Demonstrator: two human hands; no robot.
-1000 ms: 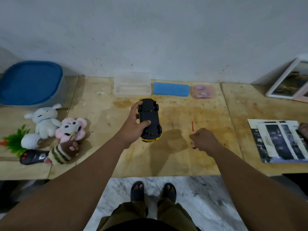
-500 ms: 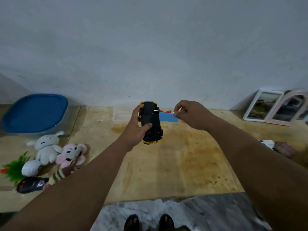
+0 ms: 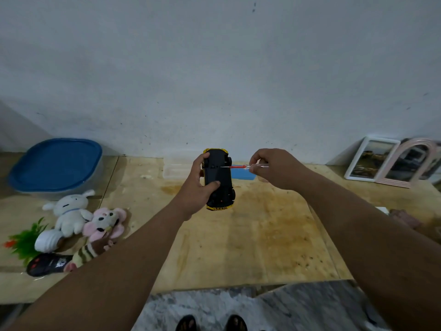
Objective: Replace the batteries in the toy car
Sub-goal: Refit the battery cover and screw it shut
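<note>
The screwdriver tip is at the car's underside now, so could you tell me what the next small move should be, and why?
Probably turn the screwdriver to loosen the screw. The left hand holds the toy car belly-up above the table, the right hand pinches the handle, and the tip meets the black underside. Whether it is seated in a screw head is too small to tell.

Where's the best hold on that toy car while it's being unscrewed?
Hold the toy car across its narrow body from the left, as the left hand does: underside up, right side free for the screwdriver in the right hand.
</note>
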